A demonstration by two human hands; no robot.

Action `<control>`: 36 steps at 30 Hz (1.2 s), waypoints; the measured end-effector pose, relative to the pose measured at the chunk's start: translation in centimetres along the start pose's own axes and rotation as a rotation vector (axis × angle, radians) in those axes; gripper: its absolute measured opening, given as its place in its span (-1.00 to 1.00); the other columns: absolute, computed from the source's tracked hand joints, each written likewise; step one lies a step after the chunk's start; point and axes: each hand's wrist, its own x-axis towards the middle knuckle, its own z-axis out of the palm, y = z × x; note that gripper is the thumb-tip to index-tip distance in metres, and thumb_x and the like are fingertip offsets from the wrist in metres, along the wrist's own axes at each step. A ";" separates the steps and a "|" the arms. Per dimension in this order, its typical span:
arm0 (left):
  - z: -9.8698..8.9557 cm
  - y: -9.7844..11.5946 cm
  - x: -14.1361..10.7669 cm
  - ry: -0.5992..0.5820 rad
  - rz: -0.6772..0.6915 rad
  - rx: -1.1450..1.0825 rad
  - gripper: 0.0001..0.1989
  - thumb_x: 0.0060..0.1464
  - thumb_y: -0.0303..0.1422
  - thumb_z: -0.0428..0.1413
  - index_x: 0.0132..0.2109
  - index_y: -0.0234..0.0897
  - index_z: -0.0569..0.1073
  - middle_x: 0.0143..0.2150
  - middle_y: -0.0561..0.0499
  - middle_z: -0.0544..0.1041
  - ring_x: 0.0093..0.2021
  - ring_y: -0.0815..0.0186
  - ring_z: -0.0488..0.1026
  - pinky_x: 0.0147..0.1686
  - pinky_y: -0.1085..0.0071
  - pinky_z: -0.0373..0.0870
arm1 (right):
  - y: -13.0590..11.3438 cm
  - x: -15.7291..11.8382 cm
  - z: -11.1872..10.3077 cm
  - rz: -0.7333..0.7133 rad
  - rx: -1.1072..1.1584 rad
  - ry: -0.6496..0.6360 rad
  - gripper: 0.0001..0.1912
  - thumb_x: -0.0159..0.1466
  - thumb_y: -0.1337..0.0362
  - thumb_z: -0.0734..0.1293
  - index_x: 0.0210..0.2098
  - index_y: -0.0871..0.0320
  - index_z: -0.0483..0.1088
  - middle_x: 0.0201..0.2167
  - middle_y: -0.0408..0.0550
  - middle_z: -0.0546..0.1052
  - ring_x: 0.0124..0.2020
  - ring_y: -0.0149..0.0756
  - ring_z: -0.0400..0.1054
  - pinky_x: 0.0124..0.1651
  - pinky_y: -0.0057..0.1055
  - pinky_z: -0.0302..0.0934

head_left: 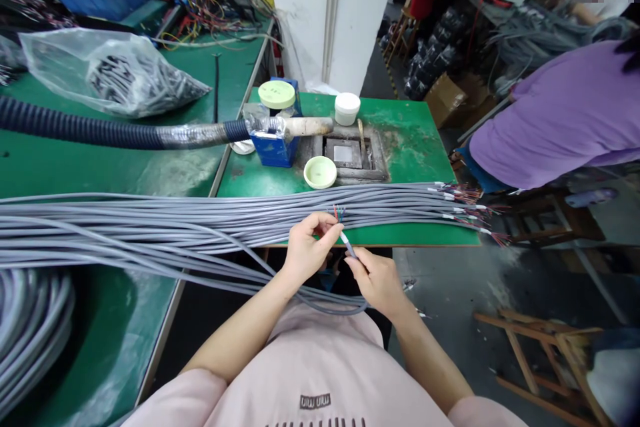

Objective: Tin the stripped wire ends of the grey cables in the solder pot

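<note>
Between my two hands is the end of a grey cable (pixel 349 249), tilted up to the left, with a white section below its fanned-out coloured wires (pixel 339 212). My left hand (pixel 311 248) pinches at the base of those wires with thumb and forefinger. Lower down, my right hand (pixel 379 278) grips the grey jacket. Just beyond my hands a thick bundle of grey cables (pixel 280 208) runs across the bench, its stripped coloured ends (pixel 470 197) at the right edge. Several more cables loop down in front of me.
A ribbed hose (pixel 120 135) ends in a nozzle over a blue box (pixel 274 150). Behind the bundle are a pale green dish (pixel 320 173), a white jar (pixel 347 109) and a recessed pot (pixel 345 155). A person in purple (pixel 555 117) sits at right, near wooden stools (pixel 540 353).
</note>
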 end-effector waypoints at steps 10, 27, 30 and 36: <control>2.1 -0.6 -1.8 -0.118 -0.327 -0.619 -0.77 -0.05 -0.30 0.27 -0.45 -0.32 0.39 -0.55 0.10 0.45 -0.53 0.47 0.38 -0.46 0.53 0.32 | 0.5 1.3 0.1 0.205 0.877 -0.003 -0.54 0.18 0.15 0.33 0.06 0.13 0.35 -0.56 -0.24 0.42 -0.70 -0.53 0.21 -0.61 -0.52 0.15; 3.4 0.7 -1.9 -0.073 -0.558 -0.908 -0.75 -0.25 -0.35 0.34 -0.46 -0.34 0.43 -0.58 0.09 0.48 -0.61 0.52 0.36 -0.54 0.59 0.30 | 1.2 2.2 -0.8 -0.269 0.388 0.469 -0.77 0.20 0.49 0.33 -0.23 0.06 0.49 -0.30 -0.09 0.54 -0.27 -0.33 0.42 -0.24 -0.36 0.32; 3.3 0.4 -1.9 -0.053 -0.515 -0.864 -0.75 -0.23 -0.31 0.34 -0.45 -0.33 0.44 -0.57 0.09 0.50 -0.59 0.51 0.37 -0.52 0.57 0.32 | 1.0 2.9 -1.3 -0.333 0.211 0.435 -0.79 0.20 0.51 0.31 -0.26 0.09 0.45 -0.32 -0.09 0.53 -0.28 -0.33 0.40 -0.22 -0.35 0.30; 0.2 -0.2 -0.2 0.010 -0.195 -0.436 -0.80 -0.03 -0.25 0.23 -0.32 -0.29 0.49 -0.43 0.03 0.55 -0.43 0.39 0.46 -0.34 0.43 0.40 | -0.2 6.5 -3.4 -0.300 0.117 0.386 -0.86 0.24 0.39 0.30 -0.45 0.14 0.35 -0.42 -0.11 0.42 -0.36 -0.34 0.33 -0.28 -0.38 0.22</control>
